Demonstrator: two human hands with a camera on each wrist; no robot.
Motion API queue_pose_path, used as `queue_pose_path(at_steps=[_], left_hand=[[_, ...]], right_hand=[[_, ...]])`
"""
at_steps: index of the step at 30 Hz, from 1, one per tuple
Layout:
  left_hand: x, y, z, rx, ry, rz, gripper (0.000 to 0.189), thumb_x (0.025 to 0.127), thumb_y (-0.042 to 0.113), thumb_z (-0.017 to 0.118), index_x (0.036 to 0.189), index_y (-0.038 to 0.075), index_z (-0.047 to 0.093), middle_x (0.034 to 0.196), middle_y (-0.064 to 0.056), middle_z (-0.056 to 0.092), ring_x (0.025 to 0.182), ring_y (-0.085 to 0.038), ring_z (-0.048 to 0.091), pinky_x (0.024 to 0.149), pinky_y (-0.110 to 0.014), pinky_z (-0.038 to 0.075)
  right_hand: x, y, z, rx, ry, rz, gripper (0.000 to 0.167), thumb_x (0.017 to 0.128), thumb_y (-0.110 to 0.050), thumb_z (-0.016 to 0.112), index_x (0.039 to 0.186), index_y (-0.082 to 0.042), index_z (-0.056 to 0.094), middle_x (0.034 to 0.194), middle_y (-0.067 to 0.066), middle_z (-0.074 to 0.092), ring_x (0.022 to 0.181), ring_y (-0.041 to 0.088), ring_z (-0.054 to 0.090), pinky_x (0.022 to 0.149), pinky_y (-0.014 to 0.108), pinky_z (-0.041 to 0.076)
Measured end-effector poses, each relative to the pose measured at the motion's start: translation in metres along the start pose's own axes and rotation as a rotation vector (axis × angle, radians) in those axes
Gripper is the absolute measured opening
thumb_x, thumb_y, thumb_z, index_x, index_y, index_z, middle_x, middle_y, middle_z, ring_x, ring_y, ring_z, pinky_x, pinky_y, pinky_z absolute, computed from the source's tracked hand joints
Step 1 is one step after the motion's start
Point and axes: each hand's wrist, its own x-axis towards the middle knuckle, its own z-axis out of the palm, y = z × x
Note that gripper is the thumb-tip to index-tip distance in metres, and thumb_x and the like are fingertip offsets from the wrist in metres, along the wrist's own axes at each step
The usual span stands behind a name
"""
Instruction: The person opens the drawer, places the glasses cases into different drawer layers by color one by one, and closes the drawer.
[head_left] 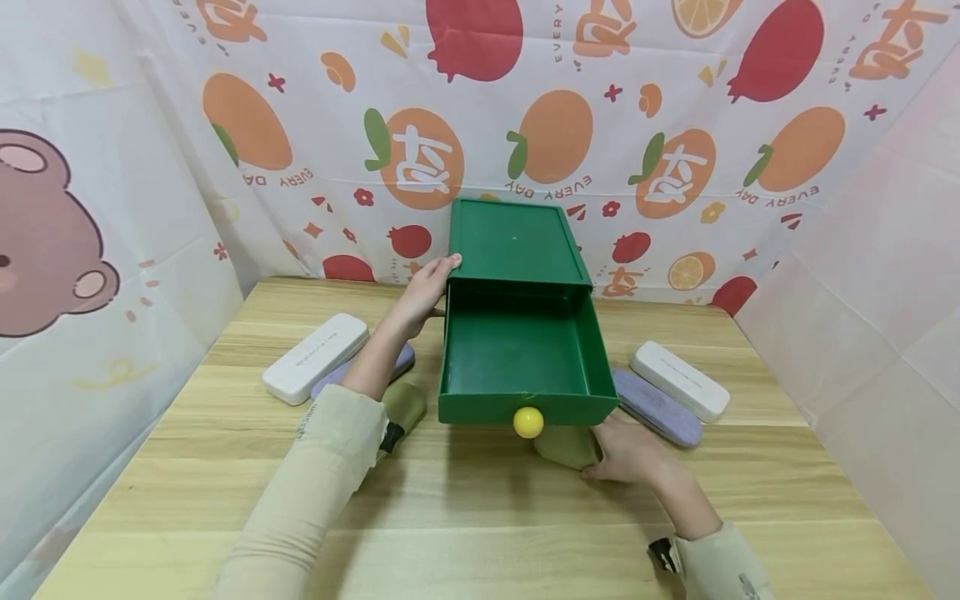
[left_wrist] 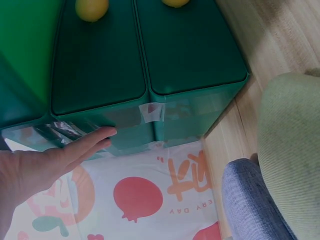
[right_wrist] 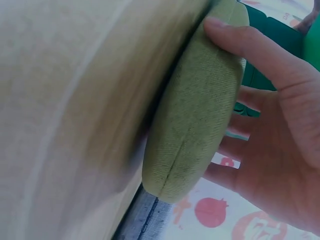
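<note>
A green cabinet (head_left: 517,242) stands upright on the wooden surface (head_left: 780,479), its top drawer (head_left: 517,350) pulled out towards the person, with a yellow knob (head_left: 528,422) on the front. In the left wrist view, two more drawer fronts with yellow knobs sit closed beneath it, and clear tape runs along the cabinet's side.

The left hand (head_left: 426,293) is at the cabinet's left side; its grip is not closed round anything, the fingers stretched out and touching the taped side.

The right hand (head_left: 630,450) is in front of the cabinet and a little to its right, low beside the open drawer. Its grip is closed on a green case (head_left: 566,447), with the thumb on one face and fingers on the other. The drawer front hides part of that case in the head view; whether it touches the surface I cannot tell.

Left of the cabinet lie a second green case (head_left: 405,406), a purple case (head_left: 402,362) and a white case (head_left: 317,358). Right of it, another purple case (head_left: 656,407) lies just beside another white case (head_left: 680,381). Behind the cabinet hangs a fruit-print cloth (head_left: 330,208).
</note>
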Motion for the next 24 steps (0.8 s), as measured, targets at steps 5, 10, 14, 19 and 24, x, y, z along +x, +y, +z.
queue_pose_path(at_steps=[5, 10, 14, 19, 24], left_hand=[[0.002, 0.000, -0.001, -0.013, -0.007, -0.008, 0.062, 0.095, 0.043, 0.039, 0.146, 0.010, 0.023, 0.146, -0.012, 0.024, 0.129, -0.031, 0.029, 0.092, -0.056, 0.034], [0.002, -0.001, -0.001, -0.004, -0.011, -0.007, 0.063, 0.095, 0.043, 0.039, 0.146, 0.011, 0.023, 0.147, -0.011, 0.022, 0.130, -0.031, 0.028, 0.093, -0.057, 0.033], [0.001, -0.001, -0.001, -0.001, -0.008, -0.002, 0.063, 0.095, 0.044, 0.040, 0.146, 0.010, 0.024, 0.146, -0.012, 0.024, 0.129, -0.032, 0.029, 0.092, -0.057, 0.033], [0.000, -0.001, -0.001, 0.005, -0.006, 0.004, 0.063, 0.095, 0.044, 0.039, 0.146, 0.010, 0.024, 0.145, -0.013, 0.026, 0.129, -0.032, 0.030, 0.091, -0.057, 0.034], [0.000, -0.001, -0.001, 0.000, -0.010, 0.005, 0.063, 0.095, 0.044, 0.039, 0.146, 0.010, 0.024, 0.146, -0.012, 0.024, 0.129, -0.032, 0.029, 0.092, -0.057, 0.034]], right_hand=[[0.000, 0.004, 0.001, 0.011, 0.003, -0.028, 0.092, 0.066, -0.030, 0.082, 0.140, -0.010, 0.033, 0.131, 0.017, 0.045, 0.116, 0.030, 0.045, 0.088, 0.045, 0.041], [-0.003, 0.009, 0.003, 0.032, 0.031, -0.064, 0.083, 0.070, -0.029, 0.080, 0.138, -0.007, 0.037, 0.130, 0.018, 0.046, 0.113, 0.030, 0.048, 0.086, 0.045, 0.042], [-0.005, 0.013, 0.001, 0.024, 0.062, -0.054, 0.071, 0.070, -0.030, 0.079, 0.130, -0.010, 0.047, 0.121, 0.012, 0.053, 0.104, 0.025, 0.053, 0.079, 0.042, 0.045], [-0.007, 0.019, -0.007, 0.036, 0.090, -0.029, 0.060, 0.070, -0.032, 0.078, 0.122, -0.012, 0.053, 0.103, 0.004, 0.057, 0.088, 0.017, 0.053, 0.067, 0.035, 0.044], [-0.010, 0.024, -0.017, 0.103, 0.104, -0.008, 0.061, 0.072, -0.029, 0.078, 0.125, -0.010, 0.053, 0.112, 0.008, 0.055, 0.088, 0.018, 0.051, 0.070, 0.037, 0.043]])
